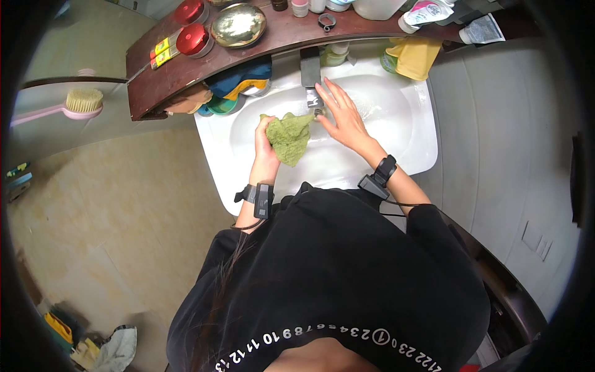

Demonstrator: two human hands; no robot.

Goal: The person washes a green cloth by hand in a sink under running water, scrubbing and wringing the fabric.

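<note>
My left hand [265, 146] grips a crumpled green cloth [290, 137] over the left part of a white washbasin [218, 153]. The cloth hangs down from the hand towards the basin's near side. To the right, my right hand [346, 118] is empty, its fingers spread beside the spout of a dark faucet [310, 69]. Whether the fingertips touch the faucet, I cannot tell. Below the spout, near the thumb, the drain [319, 112] shows partly. Water seems to splash on the bowl right of this hand.
A dark wooden shelf [288, 35] overhangs the basin's back, bearing red-lidded jars [193, 39], a shiny oval box [238, 25] and tubes [482, 30]. A yellow cloth [413, 56] drapes at the back right. A green cup [223, 106] stands back left. A pink-handled brush [83, 103] is further left.
</note>
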